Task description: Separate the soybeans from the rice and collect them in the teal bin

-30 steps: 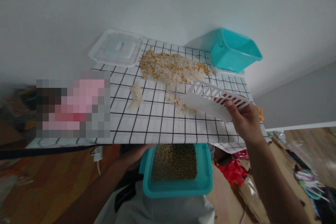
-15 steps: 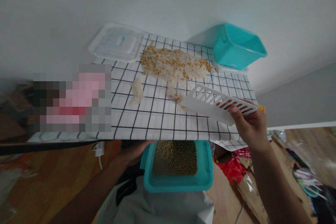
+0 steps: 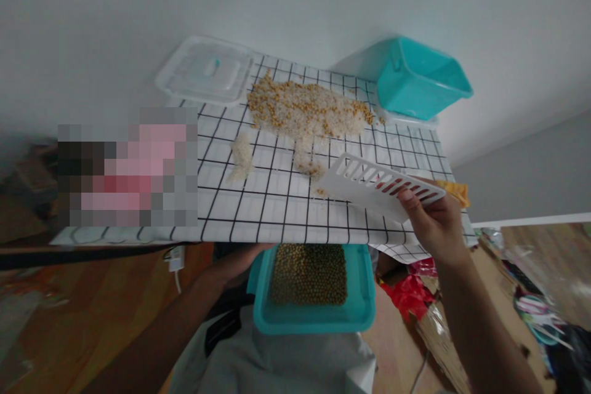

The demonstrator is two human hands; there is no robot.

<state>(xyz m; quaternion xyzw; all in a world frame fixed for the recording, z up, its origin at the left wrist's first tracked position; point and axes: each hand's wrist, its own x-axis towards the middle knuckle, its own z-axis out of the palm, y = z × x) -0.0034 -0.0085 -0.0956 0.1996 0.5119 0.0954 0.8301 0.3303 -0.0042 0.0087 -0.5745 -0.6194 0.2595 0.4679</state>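
My right hand (image 3: 427, 212) is closed around the right end of a white slotted plastic panel (image 3: 364, 194), thumb on top. The panel slants over the gridded tablecloth (image 3: 277, 218), its left edge beside a few grains and beans. Rice mixed with yellow beans (image 3: 307, 108) lies spread farther back, and a small rice pile (image 3: 241, 157) sits to its left. Below the table edge, my left hand (image 3: 244, 261) is at the far left corner of a teal container (image 3: 314, 323) above my lap, its fingertips hidden. Small round greenish-brown beans (image 3: 309, 274) cover the container's bottom.
An upright, deeper teal bin (image 3: 410, 89) stands at the back right against the wall. A clear plastic lid (image 3: 205, 71) lies back left. Something pink and pixelated (image 3: 143, 166) is at the left. Red plastic (image 3: 409, 295) and cardboard (image 3: 441, 332) clutter the floor.
My right hand and the panel have shifted slightly left. The rest of the scene rises a little in view. My left hand stays at the container.
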